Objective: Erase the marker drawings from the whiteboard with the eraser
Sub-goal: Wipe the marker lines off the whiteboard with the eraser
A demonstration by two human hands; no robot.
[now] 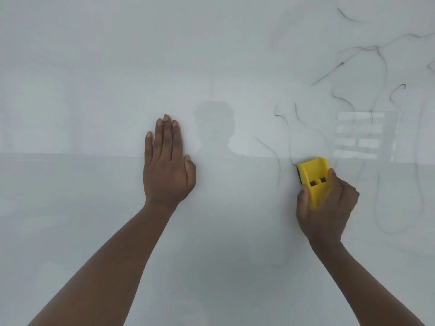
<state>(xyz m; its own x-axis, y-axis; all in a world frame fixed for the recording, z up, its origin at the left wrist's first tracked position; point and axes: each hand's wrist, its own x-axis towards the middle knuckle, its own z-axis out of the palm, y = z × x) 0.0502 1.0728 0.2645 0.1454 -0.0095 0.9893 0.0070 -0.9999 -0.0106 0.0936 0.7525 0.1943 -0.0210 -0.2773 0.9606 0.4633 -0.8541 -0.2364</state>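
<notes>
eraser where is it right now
In the head view, the yellow eraser is right of centre, held in the right hand against the whiteboard, beside faint marker lines.

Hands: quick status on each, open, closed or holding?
Left hand: open, flat on the whiteboard.
Right hand: closed, holding the yellow eraser.

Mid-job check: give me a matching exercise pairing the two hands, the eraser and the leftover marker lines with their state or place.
Things:
1. left hand
2. right hand
3. yellow eraser
4. marker lines

States:
A. faint strokes on the right part of the whiteboard
B. gripped, pad side toward the board
C. flat, fingers extended
D. closed around the eraser

Pairs: 1-C, 2-D, 3-B, 4-A
</notes>
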